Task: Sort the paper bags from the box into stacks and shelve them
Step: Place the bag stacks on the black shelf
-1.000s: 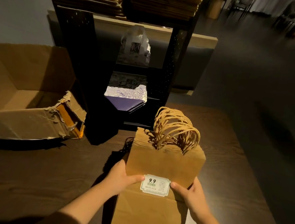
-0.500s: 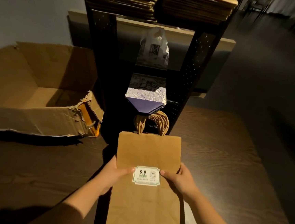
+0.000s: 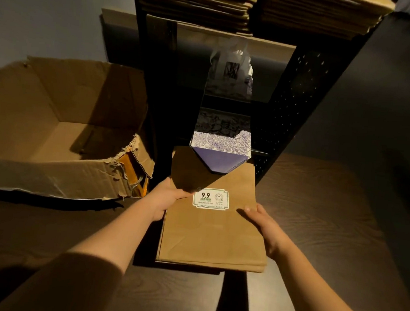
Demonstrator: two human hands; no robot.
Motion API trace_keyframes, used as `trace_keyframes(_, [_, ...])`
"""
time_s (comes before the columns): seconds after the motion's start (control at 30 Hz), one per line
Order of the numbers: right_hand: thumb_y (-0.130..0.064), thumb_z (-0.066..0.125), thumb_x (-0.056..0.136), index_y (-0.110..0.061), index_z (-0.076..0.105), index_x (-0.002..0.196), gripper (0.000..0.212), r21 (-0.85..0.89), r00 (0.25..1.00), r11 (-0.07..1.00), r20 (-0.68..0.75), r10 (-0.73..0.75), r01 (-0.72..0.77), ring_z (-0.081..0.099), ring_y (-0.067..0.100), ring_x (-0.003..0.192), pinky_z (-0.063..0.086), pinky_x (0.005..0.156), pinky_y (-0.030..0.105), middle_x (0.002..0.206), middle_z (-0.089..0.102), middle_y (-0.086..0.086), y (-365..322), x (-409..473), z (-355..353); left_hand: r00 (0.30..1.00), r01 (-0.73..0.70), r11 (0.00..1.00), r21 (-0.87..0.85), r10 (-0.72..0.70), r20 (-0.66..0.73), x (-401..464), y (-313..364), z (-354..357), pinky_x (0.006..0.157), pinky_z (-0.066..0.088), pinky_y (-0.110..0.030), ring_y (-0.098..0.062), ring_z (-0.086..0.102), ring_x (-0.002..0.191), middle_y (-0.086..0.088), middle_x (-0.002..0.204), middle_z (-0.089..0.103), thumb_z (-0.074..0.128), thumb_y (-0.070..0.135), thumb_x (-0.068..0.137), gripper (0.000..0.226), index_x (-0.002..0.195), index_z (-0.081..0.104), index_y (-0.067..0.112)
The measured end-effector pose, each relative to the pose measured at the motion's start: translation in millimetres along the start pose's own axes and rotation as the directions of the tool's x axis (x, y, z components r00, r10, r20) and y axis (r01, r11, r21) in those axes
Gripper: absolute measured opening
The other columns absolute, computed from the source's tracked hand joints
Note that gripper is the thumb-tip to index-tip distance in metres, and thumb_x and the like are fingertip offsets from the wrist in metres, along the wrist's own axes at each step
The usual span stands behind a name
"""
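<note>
Both hands (image 3: 218, 213) grip brown bags (image 3: 212, 235), far end hidden under purple bags (image 3: 220, 154).

This looks like the stockroom or back area of a shop or café, dimly lit. A black perforated-metal shelf unit (image 3: 301, 94) stands at the far side, its top level loaded with two tall stacks of flat brown paper bags (image 3: 256, 6). Lower shelves hold printed white and purple gift bags (image 3: 221, 142). The brown bag stack (image 3: 213, 233) held near the shelf carries a price-style label reading 9.9 (image 3: 211, 198). On the left sits a torn, open cardboard shipping box (image 3: 51, 142) on a dark wood-grain table (image 3: 330, 216).
</note>
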State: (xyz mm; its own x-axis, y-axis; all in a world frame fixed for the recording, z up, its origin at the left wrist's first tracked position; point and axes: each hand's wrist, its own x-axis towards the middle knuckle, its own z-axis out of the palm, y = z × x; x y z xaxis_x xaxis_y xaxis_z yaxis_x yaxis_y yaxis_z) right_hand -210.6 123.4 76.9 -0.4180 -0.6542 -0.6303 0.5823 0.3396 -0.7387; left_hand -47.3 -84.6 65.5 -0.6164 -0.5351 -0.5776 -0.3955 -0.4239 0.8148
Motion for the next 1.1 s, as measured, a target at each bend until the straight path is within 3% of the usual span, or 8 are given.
trace_keyframes(0.2, [-0.001, 0.063, 0.087, -0.005, 0.053, 0.120, 0.036, 0.000, 0.998, 0.998, -0.039, -0.056, 0.056, 0.067, 0.035, 0.094, 0.056, 0.083, 0.046, 0.113, 0.068, 0.021, 2, 17, 9, 0.982, 0.095, 0.995, -0.031, -0.098, -0.158, 25, -2, -12, 0.080, 0.056, -0.042, -0.031, 0.065, 0.092, -0.016, 0.106, 0.067, 0.069, 0.024, 0.087, 0.025, 0.108, 0.059, 0.015])
trace_keyframes(0.3, [0.002, 0.062, 0.087, -0.002, 0.051, 0.121, 0.036, -0.008, 0.991, 0.994, -0.078, -0.107, 0.107, 0.069, 0.030, 0.085, 0.056, 0.080, 0.046, 0.104, 0.069, 0.019, -2, 32, 12, 0.977, 0.126, 0.963, -0.240, -0.163, -0.141, 29, 0, -19, 0.092, 0.052, -0.048, -0.033, 0.066, 0.101, -0.014, 0.109, 0.070, 0.069, 0.046, 0.084, 0.046, 0.120, 0.061, 0.019])
trace_keyframes(0.4, [0.000, 0.061, 0.089, -0.006, 0.052, 0.117, 0.030, 0.014, 0.987, 0.992, -0.100, -0.122, 0.124, 0.068, 0.028, 0.081, 0.056, 0.079, 0.046, 0.096, 0.069, 0.015, -10, 41, 15, 0.979, 0.195, 0.959, -0.208, -0.204, -0.025, 20, -12, -26, 0.102, 0.045, -0.052, -0.031, 0.060, 0.115, -0.010, 0.126, 0.063, 0.072, 0.053, 0.075, 0.070, 0.137, 0.049, 0.029])
trace_keyframes(0.47, [-0.002, 0.061, 0.090, -0.008, 0.052, 0.115, 0.027, 0.018, 0.987, 0.994, -0.115, -0.109, 0.112, 0.067, 0.029, 0.083, 0.054, 0.081, 0.047, 0.096, 0.069, 0.014, -16, 48, 15, 0.961, 0.273, 0.944, -0.183, -0.275, 0.016, 13, -29, -28, 0.096, 0.049, -0.053, -0.035, 0.048, 0.127, -0.008, 0.145, 0.047, 0.082, 0.047, 0.068, 0.093, 0.147, 0.033, 0.037])
trace_keyframes(0.57, [-0.003, 0.063, 0.089, -0.005, 0.049, 0.121, 0.035, -0.023, 0.986, 0.996, -0.145, -0.086, 0.083, 0.067, 0.029, 0.085, 0.055, 0.080, 0.044, 0.100, 0.068, 0.015, -21, 58, 14, 0.950, 0.311, 0.909, -0.277, -0.299, 0.086, 6, -50, -23, 0.079, 0.058, -0.049, -0.040, 0.032, 0.137, -0.005, 0.157, 0.025, 0.079, 0.019, 0.079, 0.093, 0.152, 0.024, 0.037])
trace_keyframes(0.8, [-0.030, 0.060, 0.093, -0.005, 0.061, 0.117, 0.035, 0.018, 0.986, 1.000, -0.165, -0.016, 0.019, 0.068, 0.029, 0.098, 0.054, 0.089, 0.042, 0.108, 0.071, 0.015, -15, 63, 11, 0.973, 0.212, 0.905, -0.368, -0.229, -0.005, 13, -56, -5, 0.076, 0.054, -0.036, -0.025, 0.063, 0.107, -0.010, 0.123, 0.065, 0.066, 0.004, 0.089, 0.048, 0.134, 0.051, 0.015])
trace_keyframes(0.97, [-0.052, 0.054, 0.091, -0.038, 0.047, 0.131, 0.042, -0.099, 0.997, 0.993, -0.053, 0.053, -0.058, 0.062, 0.029, 0.110, 0.057, 0.084, 0.049, 0.124, 0.061, 0.005, 17, 44, 4, 0.979, 0.180, 0.910, -0.374, -0.204, -0.024, 14, -64, -3, 0.100, 0.045, -0.043, -0.027, 0.061, 0.113, -0.010, 0.125, 0.064, 0.065, 0.003, 0.089, 0.048, 0.133, 0.052, 0.017])
trace_keyframes(1.1, [-0.038, 0.052, 0.097, -0.024, 0.042, 0.133, 0.040, -0.109, 0.987, 0.994, -0.158, 0.011, -0.028, 0.063, 0.025, 0.106, 0.057, 0.076, 0.039, 0.121, 0.061, 0.006, 31, 44, 8, 0.976, 0.143, 0.868, -0.475, -0.204, -0.079, 15, -75, 4, 0.108, 0.039, -0.044, -0.027, 0.057, 0.119, -0.006, 0.128, 0.063, 0.072, 0.005, 0.085, 0.055, 0.134, 0.054, 0.020])
